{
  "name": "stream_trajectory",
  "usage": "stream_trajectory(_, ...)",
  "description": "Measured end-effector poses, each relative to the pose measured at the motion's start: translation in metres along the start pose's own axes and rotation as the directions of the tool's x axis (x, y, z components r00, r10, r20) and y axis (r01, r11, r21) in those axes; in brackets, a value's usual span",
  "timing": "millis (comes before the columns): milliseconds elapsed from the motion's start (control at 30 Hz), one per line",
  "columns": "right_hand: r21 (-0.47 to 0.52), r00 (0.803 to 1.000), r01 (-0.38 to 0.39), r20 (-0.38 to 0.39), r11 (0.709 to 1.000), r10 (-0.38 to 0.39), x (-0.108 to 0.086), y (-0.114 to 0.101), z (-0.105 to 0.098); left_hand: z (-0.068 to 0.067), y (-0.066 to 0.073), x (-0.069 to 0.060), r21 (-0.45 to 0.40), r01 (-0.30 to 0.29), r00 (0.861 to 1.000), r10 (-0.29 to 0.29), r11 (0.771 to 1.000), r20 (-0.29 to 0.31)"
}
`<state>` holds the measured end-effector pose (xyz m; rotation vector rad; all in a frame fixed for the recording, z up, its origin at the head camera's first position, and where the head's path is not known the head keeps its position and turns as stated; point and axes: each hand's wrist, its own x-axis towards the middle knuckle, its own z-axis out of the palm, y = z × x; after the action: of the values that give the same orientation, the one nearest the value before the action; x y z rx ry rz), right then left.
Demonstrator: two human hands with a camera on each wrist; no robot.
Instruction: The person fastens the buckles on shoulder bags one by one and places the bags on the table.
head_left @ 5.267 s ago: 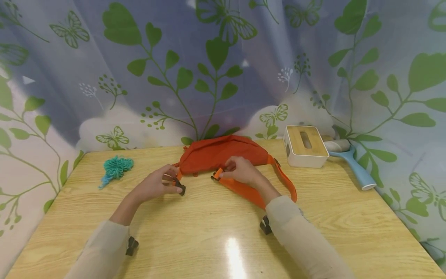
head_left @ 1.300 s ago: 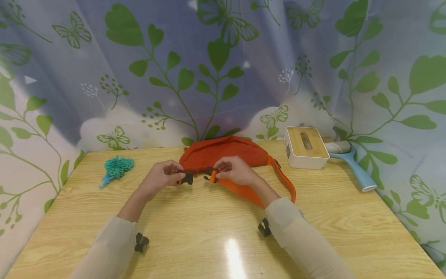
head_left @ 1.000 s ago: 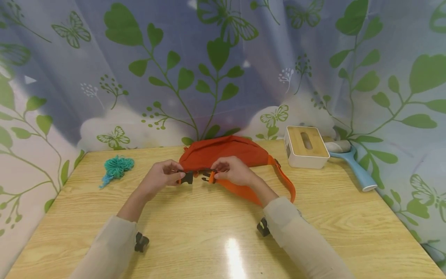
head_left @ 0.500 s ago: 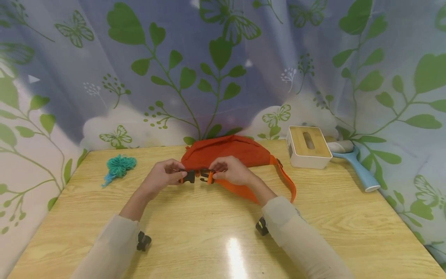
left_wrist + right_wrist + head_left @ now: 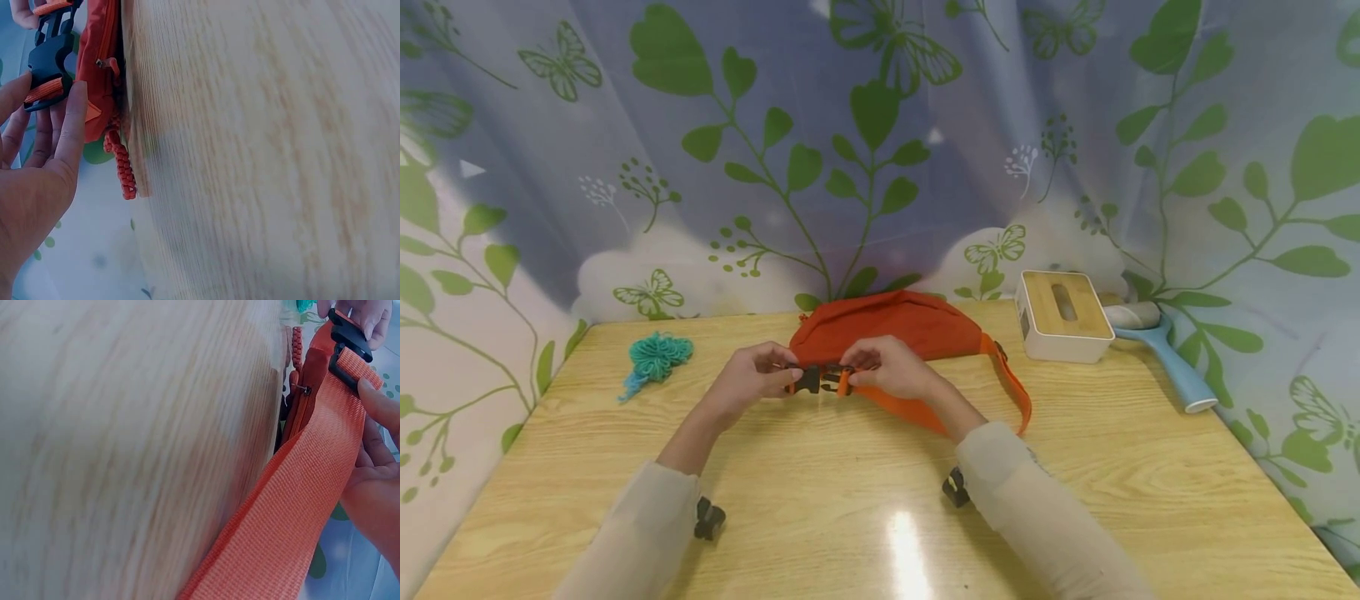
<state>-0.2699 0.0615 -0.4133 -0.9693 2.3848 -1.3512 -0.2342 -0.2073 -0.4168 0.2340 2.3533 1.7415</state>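
Note:
A red waist bag (image 5: pixel 891 323) lies at the back of the table, and its orange strap (image 5: pixel 275 506) loops round to the right. My left hand (image 5: pixel 747 381) pinches the black socket half of the buckle (image 5: pixel 51 59) between thumb and fingers. With thumb and fingertips, my right hand (image 5: pixel 891 367) grips the pronged half of the buckle (image 5: pixel 832 379) where the webbing passes through it. The two halves face each other in line. In the left wrist view the prong tips stand at the socket's mouth; how far they enter, I cannot tell.
Teal yarn (image 5: pixel 657 358) lies at the left of the table (image 5: pixel 820 517). A white tissue box (image 5: pixel 1066 317) with a wooden lid stands at the back right, beside a blue-handled lint roller (image 5: pixel 1176 367). A patterned curtain (image 5: pixel 775 233) hangs behind the table.
My left hand has raised and turned the socket half towards the right. My right hand has moved left, bringing the pronged half up to it, and the strap has followed.

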Motion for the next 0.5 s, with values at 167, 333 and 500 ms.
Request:
stream_trajectory(167, 0.0, 1.0, -0.009, -0.003, 1.0, 0.009, 0.0011, -0.0009, 0.0015, 0.0005, -0.0002, 0.0007, -0.003, 0.001, 1.0, -0.001, 1.0, -0.001)
stream_trajectory(333, 0.004, 1.0, -0.017, -0.008, 1.0, 0.017, 0.0013, -0.0007, 0.002, 0.0002, -0.0008, 0.0005, 0.0, -0.001, 1.0, 0.001, 1.0, 0.005)
stream_trajectory(500, 0.006, 1.0, -0.026, -0.007, 1.0, 0.027, 0.0026, -0.0019, 0.0034, -0.0002, -0.0015, 0.0008, -0.005, -0.003, 1.0, 0.003, 1.0, 0.0)
